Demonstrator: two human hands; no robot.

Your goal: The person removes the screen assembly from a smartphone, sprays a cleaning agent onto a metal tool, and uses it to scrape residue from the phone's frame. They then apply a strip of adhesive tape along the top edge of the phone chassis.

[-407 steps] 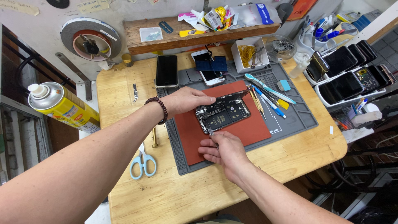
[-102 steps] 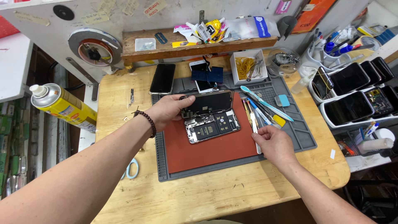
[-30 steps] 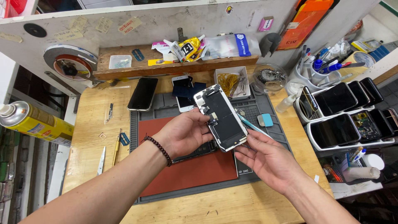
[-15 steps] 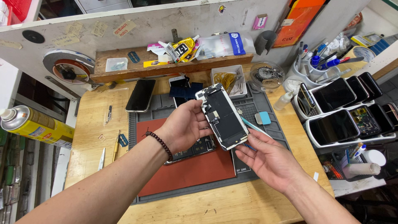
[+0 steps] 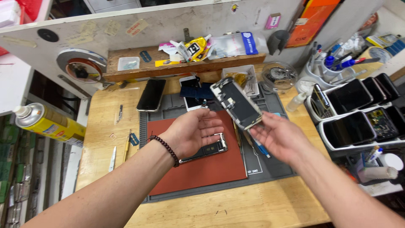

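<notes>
My right hand holds a detached phone screen panel by its lower end, tilted up above the mat with its inner side and metal shields showing. My left hand hovers open, palm up and fingers spread, just left of the panel and not touching it. Beneath the left hand an opened phone body lies on the red mat, which rests on a larger grey work mat.
A dark phone and a white phone lie at the mat's far edge. A yellow spray can stands at the left. Small tools lie on the wooden bench. Racks of phones and a glass bowl are at the right.
My left hand has let go of the screen panel and dropped away to the left, opening out. The panel has stayed raised, held by my right hand alone.
</notes>
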